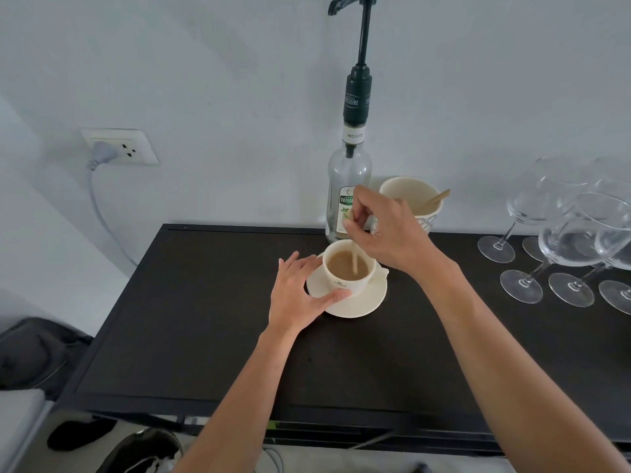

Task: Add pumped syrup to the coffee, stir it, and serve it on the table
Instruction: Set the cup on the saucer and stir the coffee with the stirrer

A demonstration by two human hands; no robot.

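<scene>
Pale grey wall point(211, 80) backs a dark, near-black table point(205, 319), with a white wall socket point(119, 146) and a plugged-in cable at the left. Near the table's far edge, a cream coffee cup point(346, 283) stands on a matching saucer point(365, 302), filled with light brown coffee point(341, 264). The right hand point(386, 230) hovers above the cup, its fingertips pinched round the top of a thin wooden stirrer point(355, 264), whose lower end dips into the coffee. The left hand point(300, 295) rests at the cup's left side, fingers fairly straight, the thumb lying against the saucer's near rim and the fingers touching the cup's side. Just behind the cup, against the wall, stands a clear syrup bottle point(348, 172) with a tall dark pump point(358, 80); the label reads Mojito. Right of the bottle sits a paper cup point(409, 196) holding another wooden stick point(437, 198). Several stemmed wine glasses point(563, 233) crowd the right end of the table. Dark bags and a shoe lie on the floor at lower left.
</scene>
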